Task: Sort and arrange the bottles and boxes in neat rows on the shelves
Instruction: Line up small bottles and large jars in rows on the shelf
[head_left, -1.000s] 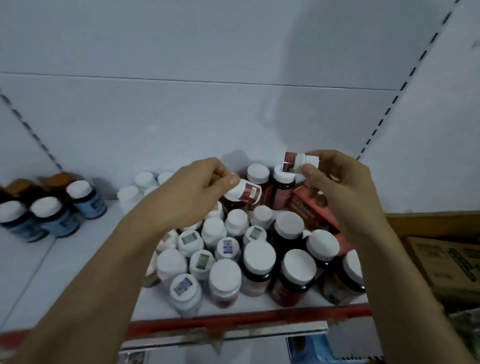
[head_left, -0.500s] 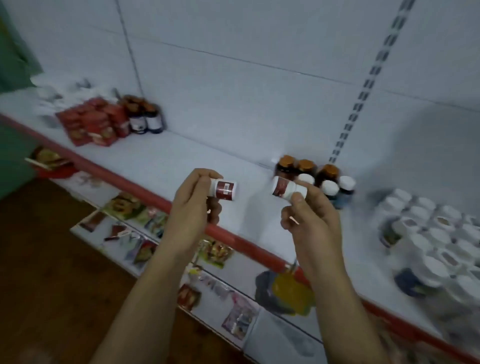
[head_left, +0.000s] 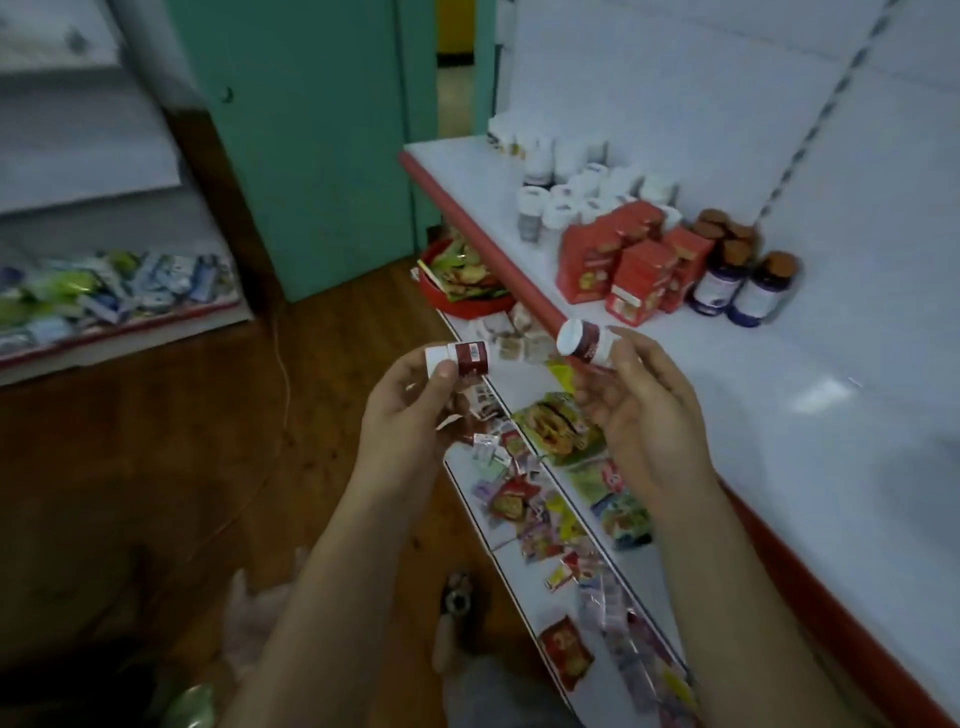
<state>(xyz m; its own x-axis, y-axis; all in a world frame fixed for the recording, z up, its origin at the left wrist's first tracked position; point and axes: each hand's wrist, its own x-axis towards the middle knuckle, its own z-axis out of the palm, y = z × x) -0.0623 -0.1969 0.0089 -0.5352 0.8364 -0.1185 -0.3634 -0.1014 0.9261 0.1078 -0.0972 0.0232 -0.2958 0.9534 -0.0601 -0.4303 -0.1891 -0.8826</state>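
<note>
Two hands, each loaded: the left hand (head_left: 410, 415) pinches a red-labelled bottle (head_left: 460, 358) under its thumb, and the right hand (head_left: 644, 415) curls round a white-capped bottle (head_left: 587, 340). Both are on the near side of the red boxes (head_left: 628, 260) on the shelf (head_left: 779, 415). Fingertip holds this light risk a slip to the floor, and setting both down together could topple those boxes.

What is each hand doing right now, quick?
Left hand: holding a small red-labelled bottle.
Right hand: holding a white-capped bottle.
</note>
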